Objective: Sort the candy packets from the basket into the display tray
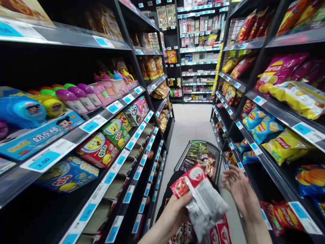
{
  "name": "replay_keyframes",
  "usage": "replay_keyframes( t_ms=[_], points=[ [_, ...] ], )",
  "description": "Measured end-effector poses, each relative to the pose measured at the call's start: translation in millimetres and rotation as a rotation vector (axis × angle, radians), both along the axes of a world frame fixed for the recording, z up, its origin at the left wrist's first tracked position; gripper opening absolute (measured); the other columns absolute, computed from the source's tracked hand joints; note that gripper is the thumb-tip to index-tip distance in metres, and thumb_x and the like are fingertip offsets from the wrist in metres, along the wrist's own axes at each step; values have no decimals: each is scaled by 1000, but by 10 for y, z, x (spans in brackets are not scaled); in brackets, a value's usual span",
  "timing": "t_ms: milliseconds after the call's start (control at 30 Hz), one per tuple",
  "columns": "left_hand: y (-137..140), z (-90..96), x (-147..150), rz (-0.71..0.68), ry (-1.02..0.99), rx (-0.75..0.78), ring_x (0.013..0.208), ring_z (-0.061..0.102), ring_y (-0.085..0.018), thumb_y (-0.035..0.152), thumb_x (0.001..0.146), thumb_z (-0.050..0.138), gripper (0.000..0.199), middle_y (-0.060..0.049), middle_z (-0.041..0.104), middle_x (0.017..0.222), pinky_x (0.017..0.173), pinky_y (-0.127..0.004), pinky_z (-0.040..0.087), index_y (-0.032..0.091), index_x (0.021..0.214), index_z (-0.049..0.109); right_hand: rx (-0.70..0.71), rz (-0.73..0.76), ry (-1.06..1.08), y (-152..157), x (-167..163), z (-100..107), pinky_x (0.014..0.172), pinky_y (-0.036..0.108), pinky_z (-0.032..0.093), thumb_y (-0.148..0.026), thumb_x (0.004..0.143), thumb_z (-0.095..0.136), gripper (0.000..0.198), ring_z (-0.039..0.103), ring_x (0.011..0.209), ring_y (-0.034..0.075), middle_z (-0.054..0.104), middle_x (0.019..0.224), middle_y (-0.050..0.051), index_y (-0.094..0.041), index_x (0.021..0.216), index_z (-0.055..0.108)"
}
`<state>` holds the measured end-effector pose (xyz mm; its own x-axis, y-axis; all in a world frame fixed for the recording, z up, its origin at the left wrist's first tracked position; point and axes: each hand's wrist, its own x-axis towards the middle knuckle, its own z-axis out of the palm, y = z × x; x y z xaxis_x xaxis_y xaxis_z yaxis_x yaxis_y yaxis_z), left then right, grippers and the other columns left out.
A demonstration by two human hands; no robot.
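Note:
My left hand (175,207) is closed round some snack packets (200,196), one red with printed fruit and one silvery and partly see-through; how many there are I cannot tell. To the right, my right hand (238,189) hangs in the air with its fingers apart, slightly blurred and holding nothing. Below the held packets, more red packets (221,232) show at the bottom edge, partly hidden by my left hand. Just beyond my hands, a dark shopping basket (218,152) on the floor contains many small snack packets in green, black and orange wrappers.
Shelves line both sides of the narrow aisle. At left are boxed snacks (98,149) and bottle-shaped toys (73,96); at right, chip bags (286,145) lean out slightly. A pale floor (191,118) leads to a back shelf (200,51).

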<state>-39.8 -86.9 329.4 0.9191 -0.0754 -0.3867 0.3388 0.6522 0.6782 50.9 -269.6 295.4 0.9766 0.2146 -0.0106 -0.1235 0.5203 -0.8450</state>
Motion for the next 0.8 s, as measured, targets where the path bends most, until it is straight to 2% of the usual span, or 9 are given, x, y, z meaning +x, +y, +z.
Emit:
replay_keyframes(
  t_ms=[67, 100, 200, 300, 367, 467, 533, 667, 800],
  points=[
    [-66, -19, -14, 124, 39, -81, 98, 61, -30, 35, 72, 68, 37, -12, 68, 103, 82, -39, 48, 15, 103, 66, 5, 38, -21, 56, -223, -181, 56, 31, 51, -62, 56, 70, 73, 61, 69, 20, 60, 94, 7, -27, 118, 50],
    [-105, -27, -18, 154, 44, -110, 100, 60, -30, 35, 74, 66, 36, -13, 67, 104, 84, -40, 47, 14, 103, 66, -17, 27, -22, 113, -351, -234, 58, 30, 52, -59, 55, 73, 82, 62, 73, 20, 60, 98, 8, -29, 126, 43],
    [-220, -57, -35, 128, 24, -147, 105, 58, -29, 34, 79, 61, 34, -15, 66, 105, 91, -40, 43, 11, 103, 66, -109, -63, 17, 283, -647, -255, 76, 33, 52, -48, 67, 71, 84, 63, 93, 23, 60, 109, 9, -29, 136, 28],
    [-237, -81, -68, 45, -20, -118, 108, 56, -29, 31, 77, 63, 41, -15, 65, 108, 96, -39, 40, 11, 113, 61, -152, -157, 81, 303, -720, -200, 84, 31, 49, -38, 70, 71, 73, 62, 100, 22, 64, 110, 9, -26, 133, 36],
    [-168, -78, -91, 75, -65, -48, 108, 56, -28, 28, 72, 68, 57, -13, 63, 112, 96, -38, 39, 16, 125, 52, -178, -178, 110, 237, -709, -190, 81, 29, 51, -36, 65, 75, 71, 64, 95, 21, 67, 106, 8, -24, 129, 45],
    [-5, -56, -113, 124, -145, 126, 103, 58, -27, 21, 62, 76, 90, -10, 61, 117, 91, -37, 43, 26, 138, 30, -286, -178, 110, 107, -708, -211, 76, 25, 53, -37, 65, 75, 61, 66, 89, 20, 69, 103, 7, -21, 121, 56],
    [94, -51, -120, 74, -172, 257, 98, 60, -25, 16, 58, 78, 96, -9, 60, 116, 87, -35, 45, 29, 139, 27, -419, -166, 22, 16, -714, -220, 70, 23, 55, -35, 68, 72, 50, 68, 84, 19, 70, 103, 6, -22, 115, 61],
    [209, -102, -115, -57, -121, 507, 74, 62, -18, 19, 56, 79, 62, -6, 69, 91, 70, -26, 48, 19, 115, 60, -709, -190, -473, -177, -675, -168, 58, 20, 55, -22, 66, 74, 32, 69, 65, 18, 74, 84, 4, -27, 98, 71],
    [232, -144, -80, -37, -132, 716, 66, 62, -19, 18, 55, 79, 36, -5, 71, 73, 64, -27, 48, 17, 90, 74, -724, -252, -780, -290, -614, -81, 57, 21, 55, -20, 72, 69, 21, 69, 61, 17, 73, 75, 3, -29, 91, 73]
  ],
)
